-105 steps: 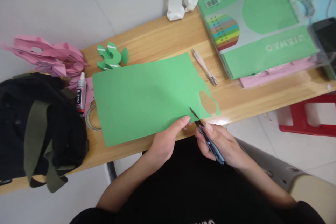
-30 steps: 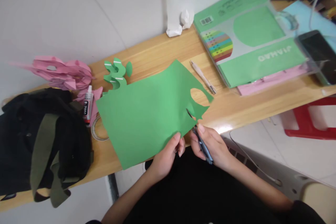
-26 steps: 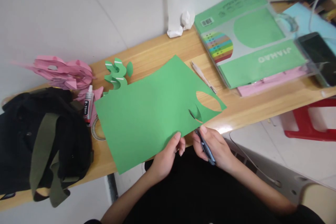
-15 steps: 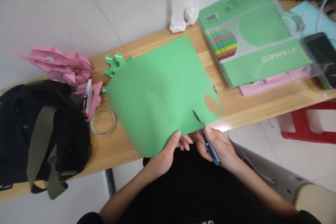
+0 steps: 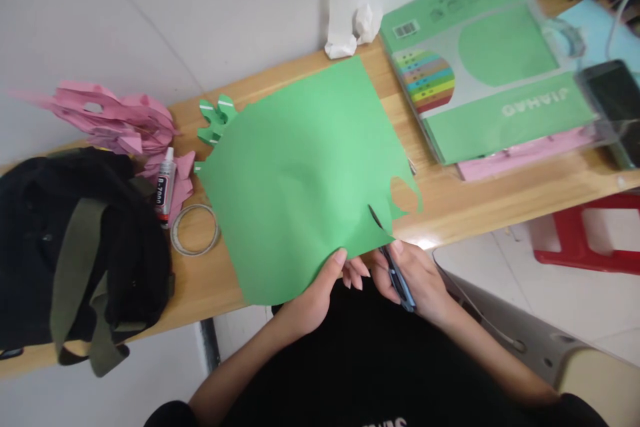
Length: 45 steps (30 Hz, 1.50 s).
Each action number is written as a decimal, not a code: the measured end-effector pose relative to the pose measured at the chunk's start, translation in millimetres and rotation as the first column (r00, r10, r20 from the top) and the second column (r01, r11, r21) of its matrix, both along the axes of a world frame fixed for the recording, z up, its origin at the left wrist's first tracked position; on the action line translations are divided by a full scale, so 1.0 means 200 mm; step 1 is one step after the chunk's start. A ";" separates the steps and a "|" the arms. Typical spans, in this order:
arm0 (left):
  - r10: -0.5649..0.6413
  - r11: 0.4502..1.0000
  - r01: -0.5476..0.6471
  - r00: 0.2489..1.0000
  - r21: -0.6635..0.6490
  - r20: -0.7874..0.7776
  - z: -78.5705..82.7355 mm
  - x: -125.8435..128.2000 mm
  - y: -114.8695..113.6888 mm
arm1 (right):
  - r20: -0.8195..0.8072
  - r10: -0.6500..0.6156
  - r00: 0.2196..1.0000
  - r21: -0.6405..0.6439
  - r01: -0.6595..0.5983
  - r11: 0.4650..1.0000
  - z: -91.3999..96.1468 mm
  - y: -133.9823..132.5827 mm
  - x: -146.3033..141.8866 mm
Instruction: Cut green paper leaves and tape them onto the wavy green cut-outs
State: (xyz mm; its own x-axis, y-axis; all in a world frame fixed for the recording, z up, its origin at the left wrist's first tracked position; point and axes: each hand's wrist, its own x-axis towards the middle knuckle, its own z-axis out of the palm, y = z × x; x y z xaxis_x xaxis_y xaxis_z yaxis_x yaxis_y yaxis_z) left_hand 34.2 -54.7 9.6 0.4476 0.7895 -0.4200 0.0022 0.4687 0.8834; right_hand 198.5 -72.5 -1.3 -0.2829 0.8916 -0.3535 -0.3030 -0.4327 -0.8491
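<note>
A large sheet of green paper (image 5: 300,160) lies over the bench, gently bowed, with a hole cut near its right edge. My left hand (image 5: 327,287) grips the near edge, thumb on top and fingers underneath. In my right hand (image 5: 417,277) is a pair of scissors (image 5: 399,279) with blue-grey handles. One dark blade shows above the paper near the lower right corner; the other is hidden. My right thumb is beside the paper's cut corner.
Left on the wooden bench (image 5: 227,273) are a black bag (image 5: 30,240), pink folded paper (image 5: 115,117), a glue tube (image 5: 165,187), a tape roll (image 5: 173,233) and a green paper piece (image 5: 216,121). A green paper pack (image 5: 505,47) and phone (image 5: 613,97) are right; a red stool (image 5: 563,233) stands below.
The sheet's left near side has spread leftward and flattened. Less paper shows right of the scissors, below the hole. Both hands keep nearly the same place and hold.
</note>
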 end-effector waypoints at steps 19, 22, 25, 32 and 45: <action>0.042 0.999 -0.041 0.998 -0.027 0.036 -0.04 0.00 -0.01 | 0.002 -0.028 1.000 -0.041 0.028 0.999 -0.01 0.04 -0.06; 0.058 0.997 -0.055 0.997 -0.050 0.059 -0.04 0.00 -0.01 | -0.041 -0.029 0.999 -0.039 0.027 0.999 -0.02 0.04 -0.06; 0.063 0.997 -0.060 0.996 -0.048 0.063 -0.05 0.00 -0.01 | -0.063 -0.033 0.997 -0.049 0.030 0.998 -0.03 0.04 -0.07; 0.073 0.996 -0.071 0.997 -0.055 0.035 -0.05 0.00 -0.02 | -0.037 -0.055 0.998 -0.062 0.053 0.997 -0.03 0.04 -0.07; 0.071 0.993 -0.054 0.983 -0.107 0.168 -0.06 0.02 -0.03 | -0.138 -0.077 0.988 -0.014 0.076 0.997 -0.06 0.06 -0.10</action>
State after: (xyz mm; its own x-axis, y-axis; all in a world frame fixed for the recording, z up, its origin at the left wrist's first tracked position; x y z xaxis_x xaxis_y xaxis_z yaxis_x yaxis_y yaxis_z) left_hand 39.2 -60.3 -2.5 0.4709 0.7751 -0.4213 -0.1770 0.5508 0.8157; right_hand 177.9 -61.5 -13.3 -0.2607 0.9095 -0.3237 -0.4493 -0.4111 -0.7932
